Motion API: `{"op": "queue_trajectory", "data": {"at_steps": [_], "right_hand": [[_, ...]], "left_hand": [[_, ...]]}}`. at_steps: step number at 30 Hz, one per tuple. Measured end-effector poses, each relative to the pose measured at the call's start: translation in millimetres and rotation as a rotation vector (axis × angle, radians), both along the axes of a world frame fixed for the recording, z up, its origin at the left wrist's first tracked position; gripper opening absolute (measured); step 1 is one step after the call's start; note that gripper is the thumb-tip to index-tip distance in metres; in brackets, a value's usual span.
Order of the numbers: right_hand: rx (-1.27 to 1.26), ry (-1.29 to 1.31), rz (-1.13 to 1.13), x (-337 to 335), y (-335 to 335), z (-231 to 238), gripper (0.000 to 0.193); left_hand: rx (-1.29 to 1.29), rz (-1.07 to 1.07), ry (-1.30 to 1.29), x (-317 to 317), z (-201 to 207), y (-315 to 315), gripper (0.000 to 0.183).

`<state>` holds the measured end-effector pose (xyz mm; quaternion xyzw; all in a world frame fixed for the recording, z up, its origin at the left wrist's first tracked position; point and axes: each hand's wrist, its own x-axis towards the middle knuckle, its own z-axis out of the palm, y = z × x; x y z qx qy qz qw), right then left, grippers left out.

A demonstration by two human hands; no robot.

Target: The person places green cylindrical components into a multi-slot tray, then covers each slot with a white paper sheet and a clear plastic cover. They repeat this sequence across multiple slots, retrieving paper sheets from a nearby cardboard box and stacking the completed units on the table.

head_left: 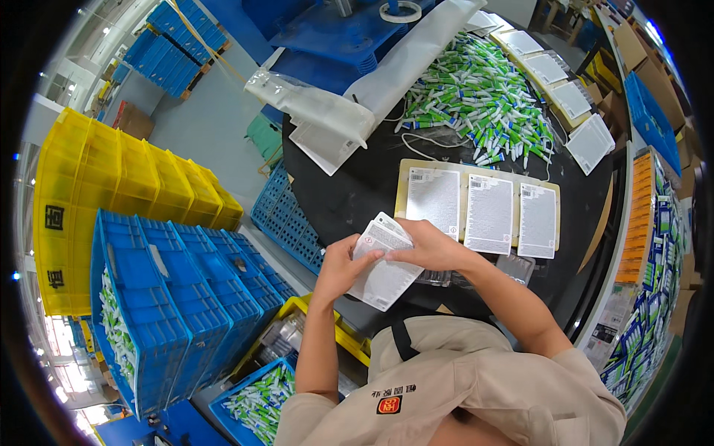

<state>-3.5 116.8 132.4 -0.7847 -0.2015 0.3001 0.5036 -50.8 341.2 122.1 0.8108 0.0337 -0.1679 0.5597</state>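
Observation:
Near the front edge of the black round table (327,201), I hold a small stack of white printed cards (385,282). My left hand (339,267) grips its left side, thumb lying on top. From the right, my right hand (431,247) pinches the upper part of the stack, its thumb close to the left one. The cards are slightly fanned at the top. Just beyond my right hand lies a yellowish tray (402,182) with three printed cards on it: a left card (435,195), a middle card (489,212) and a right card (537,221). Clear plastic blisters (515,267) lie below the tray.
A heap of green-and-white tubes (476,97) covers the table's far side. More cards (571,99) sit on fixtures at the far right, with a loose card (590,143) nearer. Blue crates (171,297) and yellow crates (119,193) stand at left. Plastic film (320,97) overhangs the table.

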Motion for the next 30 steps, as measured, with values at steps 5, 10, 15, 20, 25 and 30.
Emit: {"op": "queue_trajectory", "data": {"at_steps": [5, 10, 15, 20, 25, 30], "right_hand": [[0.324, 0.099, -0.324, -15, 3, -24, 0.039], [0.754, 0.454, -0.840, -54, 27, -56, 0.034], [0.510, 0.934, -0.454, -109, 39, -72, 0.032], [0.500, 0.713, -0.345, -112, -59, -54, 0.025], [0.389, 0.533, -0.748, -128, -146, -23, 0.020], [0.403, 0.393, -1.061, -159, -216, -40, 0.016]], "left_hand": [[0.403, 0.346, -0.567, -26, -6, 14, 0.047], [-0.565, 0.947, 0.042, -74, -32, -16, 0.057], [-0.686, 0.992, -0.126, -40, -68, -22, 0.048], [-0.297, 0.543, -0.131, 59, -108, 72, 0.038], [0.039, 0.160, -0.059, 161, -148, 54, 0.043], [0.769, 0.133, -0.432, 162, -165, -5, 0.074]]}}
